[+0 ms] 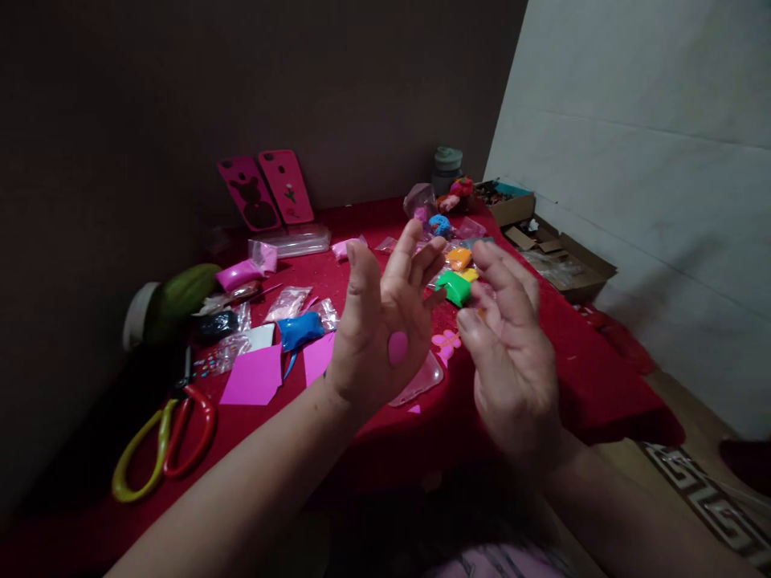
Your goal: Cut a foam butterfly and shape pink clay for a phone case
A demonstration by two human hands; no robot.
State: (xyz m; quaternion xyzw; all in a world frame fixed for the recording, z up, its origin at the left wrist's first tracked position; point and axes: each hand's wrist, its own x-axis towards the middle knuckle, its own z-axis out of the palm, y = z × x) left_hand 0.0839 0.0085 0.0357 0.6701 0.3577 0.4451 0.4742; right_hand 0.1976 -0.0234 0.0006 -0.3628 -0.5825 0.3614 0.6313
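My left hand (377, 321) is raised over the near part of the table, palm up, its fingers stretched and spread. A small flat pink disc (397, 348), which looks like modelling clay, rests on that palm. To its right, my right hand (515, 345) is held apart from it, fingers loosely bent and nothing visible in them. Below and between the hands lie a clear phone case (423, 380), partly hidden by my left hand, and a pink butterfly-like shape (446, 343) with orange on it. A green clay packet (454, 289) lies just beyond.
Scissors (165, 445) with yellow and red handles lie at left, near pink paper (253, 376) and a blue clay packet (301, 327). Two pink phone cases (287, 186) lean against the back wall. Cardboard boxes (569, 257) stand right of the red-covered table (602, 385).
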